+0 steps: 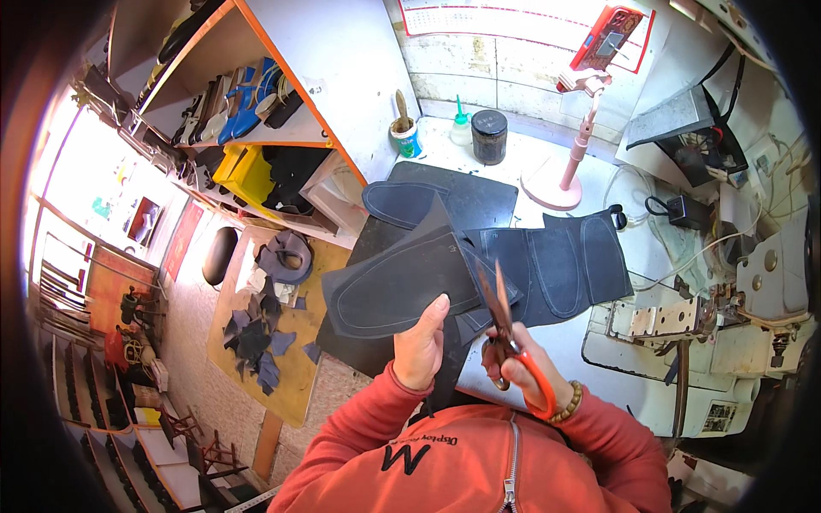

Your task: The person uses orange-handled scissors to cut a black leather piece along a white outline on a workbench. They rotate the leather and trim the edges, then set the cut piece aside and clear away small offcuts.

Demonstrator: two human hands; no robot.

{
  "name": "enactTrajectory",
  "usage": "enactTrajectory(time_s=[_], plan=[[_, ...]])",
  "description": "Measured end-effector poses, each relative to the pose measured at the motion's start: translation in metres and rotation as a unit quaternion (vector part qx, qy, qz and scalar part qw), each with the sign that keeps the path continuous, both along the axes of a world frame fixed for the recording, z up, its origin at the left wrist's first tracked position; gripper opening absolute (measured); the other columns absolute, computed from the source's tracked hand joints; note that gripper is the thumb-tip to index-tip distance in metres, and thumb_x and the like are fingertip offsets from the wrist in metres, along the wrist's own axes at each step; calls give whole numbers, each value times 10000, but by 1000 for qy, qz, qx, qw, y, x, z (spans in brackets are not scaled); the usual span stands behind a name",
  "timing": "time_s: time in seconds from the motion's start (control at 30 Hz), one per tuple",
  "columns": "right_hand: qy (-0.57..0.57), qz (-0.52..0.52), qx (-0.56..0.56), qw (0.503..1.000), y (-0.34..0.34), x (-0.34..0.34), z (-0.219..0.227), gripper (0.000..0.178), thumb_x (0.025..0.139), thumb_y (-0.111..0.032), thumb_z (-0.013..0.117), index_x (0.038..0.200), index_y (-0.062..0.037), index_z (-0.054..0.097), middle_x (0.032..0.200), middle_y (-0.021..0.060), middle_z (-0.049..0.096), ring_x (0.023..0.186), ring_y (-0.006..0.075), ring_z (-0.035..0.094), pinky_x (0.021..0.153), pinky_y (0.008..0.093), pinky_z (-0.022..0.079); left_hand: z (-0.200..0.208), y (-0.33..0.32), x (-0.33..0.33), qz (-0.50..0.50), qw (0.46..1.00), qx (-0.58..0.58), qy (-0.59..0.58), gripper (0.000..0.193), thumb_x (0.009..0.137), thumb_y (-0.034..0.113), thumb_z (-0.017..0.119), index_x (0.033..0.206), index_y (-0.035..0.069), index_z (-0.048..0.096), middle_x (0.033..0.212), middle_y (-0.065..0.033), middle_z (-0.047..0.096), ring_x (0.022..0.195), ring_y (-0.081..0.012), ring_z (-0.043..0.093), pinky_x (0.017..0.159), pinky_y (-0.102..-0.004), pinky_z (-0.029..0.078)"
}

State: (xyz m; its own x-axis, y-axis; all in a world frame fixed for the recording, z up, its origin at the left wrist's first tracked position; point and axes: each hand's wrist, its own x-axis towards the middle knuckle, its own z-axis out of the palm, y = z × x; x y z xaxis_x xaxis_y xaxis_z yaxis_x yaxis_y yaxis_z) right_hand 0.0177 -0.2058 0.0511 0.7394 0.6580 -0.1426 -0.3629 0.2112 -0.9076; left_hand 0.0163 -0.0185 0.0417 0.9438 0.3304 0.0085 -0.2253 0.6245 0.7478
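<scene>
White worktable (564,342) under us, pretty cluttered. Our left hand (419,346) pinches a dark leather sheet with stitched sole outlines (402,286); our right hand (513,363), just beside it, grips orange-handled scissors (505,329), blades in the sheet's edge.

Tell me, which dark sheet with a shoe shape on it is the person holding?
The near sheet, pinched by the left hand with the scissors at its edge. The other marked sheets lie flat on the table.

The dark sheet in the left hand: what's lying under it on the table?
Under the held dark sheet lie more dark sheets with stitched sole outlines, spread over the white table. The left hand grips its lower edge; whatever lies directly beneath is covered.
</scene>
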Motion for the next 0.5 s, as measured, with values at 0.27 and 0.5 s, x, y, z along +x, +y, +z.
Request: enactTrajectory(time_s=[0.27,0.5], plan=[[-42,27,-80,996,-8,-9,-7,912,755,-666,669,1331,-26,367,1000,62,545,845,98,514,710,216,430,6,-7,-1,-22,999,30,21,292,927,44,541,1215,-5,531,1113,-125,639,981,-239,659,808,-393,586],[-54,18,-48,997,-1,-9,-5,838,824,-652,597,1326,-27,356,926,57,536,753,82,491,626,209,419,12,-6,-1,-20,998,52,21,291,927,57,547,1209,-11,530,1074,-129,649,912,-246,675,746,-369,597]])
